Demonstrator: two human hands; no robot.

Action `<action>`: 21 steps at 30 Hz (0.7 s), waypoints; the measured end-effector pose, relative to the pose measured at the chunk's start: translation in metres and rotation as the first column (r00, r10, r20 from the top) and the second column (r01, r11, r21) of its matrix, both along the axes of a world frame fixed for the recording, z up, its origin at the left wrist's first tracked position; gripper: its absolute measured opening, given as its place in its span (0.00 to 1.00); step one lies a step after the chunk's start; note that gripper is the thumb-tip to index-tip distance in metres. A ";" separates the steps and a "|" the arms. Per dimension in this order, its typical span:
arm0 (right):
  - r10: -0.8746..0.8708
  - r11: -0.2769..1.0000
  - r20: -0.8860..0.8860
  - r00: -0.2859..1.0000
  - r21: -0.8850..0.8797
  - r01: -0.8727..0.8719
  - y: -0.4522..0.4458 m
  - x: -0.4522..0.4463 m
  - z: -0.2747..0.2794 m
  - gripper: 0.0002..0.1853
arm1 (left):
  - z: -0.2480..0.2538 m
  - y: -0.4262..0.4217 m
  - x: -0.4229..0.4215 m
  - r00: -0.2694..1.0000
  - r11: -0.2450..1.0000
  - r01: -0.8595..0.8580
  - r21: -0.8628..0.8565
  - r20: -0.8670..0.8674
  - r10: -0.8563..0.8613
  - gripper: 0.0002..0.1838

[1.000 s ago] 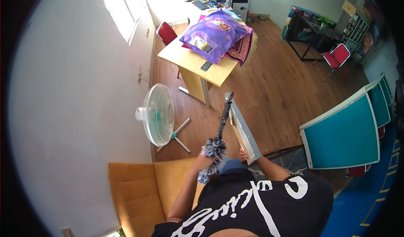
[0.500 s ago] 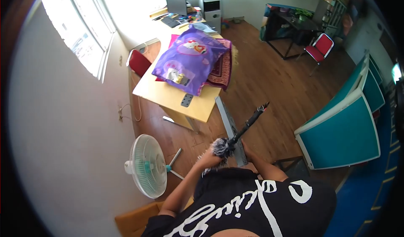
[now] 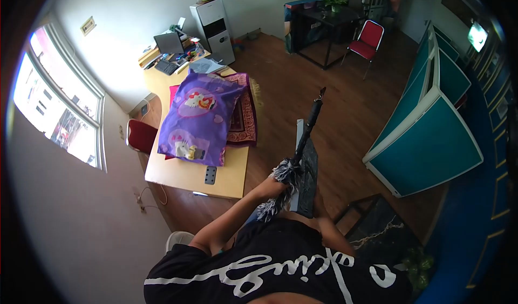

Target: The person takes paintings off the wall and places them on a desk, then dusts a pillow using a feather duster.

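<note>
My left hand (image 3: 273, 187) is closed around the shaggy grey-and-white head of a duster (image 3: 286, 170). The duster's black handle (image 3: 308, 126) points up and away from me, with a frayed tip. Behind the duster stands a flat grey rectangular panel (image 3: 308, 169), its dark broad face turned partly to the right. My right hand (image 3: 318, 202) is at the panel's lower right edge and seems to grip it; most of its fingers are hidden. Both things are held in front of my black shirt, above the floor.
A wooden desk (image 3: 229, 185) at the left bears a purple cushion (image 3: 194, 120) and a patterned red rug (image 3: 243, 115). Teal partitions (image 3: 426, 153) stand at the right. Near my right elbow is a dark marble-look table (image 3: 380, 231). A red chair (image 3: 369, 37) stands farther back.
My view has turned and the desk now appears farther left. The panel has rotated from nearly edge-on to show its dark face. The duster's handle points more steeply upward.
</note>
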State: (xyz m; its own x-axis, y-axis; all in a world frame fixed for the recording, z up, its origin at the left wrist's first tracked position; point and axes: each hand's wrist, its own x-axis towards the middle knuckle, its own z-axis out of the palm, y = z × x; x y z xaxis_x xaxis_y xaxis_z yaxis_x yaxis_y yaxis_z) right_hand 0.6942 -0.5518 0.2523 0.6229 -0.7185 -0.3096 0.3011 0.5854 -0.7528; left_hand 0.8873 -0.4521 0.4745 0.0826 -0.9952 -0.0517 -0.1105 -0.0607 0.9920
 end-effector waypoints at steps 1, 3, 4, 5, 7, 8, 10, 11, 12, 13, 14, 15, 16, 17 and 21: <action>-0.032 0.999 0.011 0.999 0.036 0.032 -0.007 0.001 -0.005 0.35 | 0.000 -0.014 0.004 0.996 0.995 0.033 0.098 -0.088 -0.025 0.23; -0.082 0.994 0.008 0.997 0.067 0.082 -0.027 0.004 -0.016 0.36 | -0.006 -0.049 0.015 0.990 0.988 0.126 0.083 -0.077 -0.120 0.24; -0.109 0.990 -0.080 0.991 -0.100 0.101 -0.041 0.009 -0.035 0.37 | -0.015 -0.066 0.018 0.984 0.988 0.149 0.026 -0.098 -0.146 0.25; -0.141 0.960 -0.165 0.976 -0.263 0.094 -0.058 0.016 -0.049 0.38 | -0.027 -0.083 0.024 0.979 0.986 0.164 -0.030 -0.118 -0.166 0.25; -0.095 0.938 -0.349 0.932 -0.345 -0.033 -0.088 0.025 -0.070 0.37 | -0.049 -0.117 0.039 0.977 0.983 0.176 -0.044 -0.114 -0.180 0.26; -0.058 0.901 -0.517 0.854 -0.396 -0.179 -0.097 0.029 -0.077 0.37 | -0.054 -0.131 0.048 0.973 0.980 0.191 -0.062 -0.116 -0.198 0.26; -0.076 0.997 -0.427 0.901 -0.038 0.066 -0.124 0.065 -0.082 0.37 | -0.049 -0.176 0.071 0.971 0.978 0.181 -0.104 -0.142 -0.195 0.26; -0.153 0.893 -0.354 0.923 0.350 0.282 -0.133 0.073 -0.085 0.37 | -0.049 -0.195 0.079 0.971 0.963 0.200 -0.179 -0.099 -0.220 0.26; -0.061 0.949 -0.414 0.908 0.259 0.182 -0.149 0.078 -0.106 0.36 | -0.051 -0.211 0.087 0.970 0.944 0.218 -0.247 -0.050 -0.237 0.25; -0.036 0.954 -0.433 0.901 0.255 0.161 -0.169 0.091 -0.116 0.36 | -0.052 -0.229 0.098 0.969 0.918 0.239 -0.317 0.019 -0.246 0.25; -0.032 0.955 -0.430 0.902 0.253 0.154 -0.186 0.107 -0.120 0.35 | -0.048 -0.245 0.106 0.982 0.917 0.185 -0.355 0.038 -0.183 0.23; -0.027 0.955 -0.430 0.903 0.257 0.151 -0.199 0.115 -0.122 0.33 | -0.048 -0.263 0.113 0.987 0.923 0.156 -0.352 0.020 -0.160 0.23; 0.010 0.894 -0.413 0.911 0.412 0.177 -0.201 0.117 -0.077 0.29 | -0.048 -0.281 0.121 0.989 0.911 0.143 -0.387 0.086 -0.119 0.22; 0.031 0.890 -0.426 0.904 0.424 0.169 -0.217 0.121 -0.061 0.29 | -0.048 -0.299 0.128 0.984 0.897 0.139 -0.419 0.157 -0.080 0.21; -0.137 0.750 0.264 0.955 0.657 -0.074 -0.313 0.157 0.003 0.22 | -0.056 -0.387 0.166 0.990 0.794 0.029 -0.607 0.129 0.062 0.14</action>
State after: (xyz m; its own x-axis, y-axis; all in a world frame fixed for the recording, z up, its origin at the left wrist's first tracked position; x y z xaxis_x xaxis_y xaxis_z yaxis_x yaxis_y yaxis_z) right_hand 0.8510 -0.8649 0.2550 0.7371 -0.4242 -0.5260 0.4611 0.8848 -0.0674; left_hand 1.0536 -0.8392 0.4183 0.0599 -0.8167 0.5739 -0.2506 0.5442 0.8006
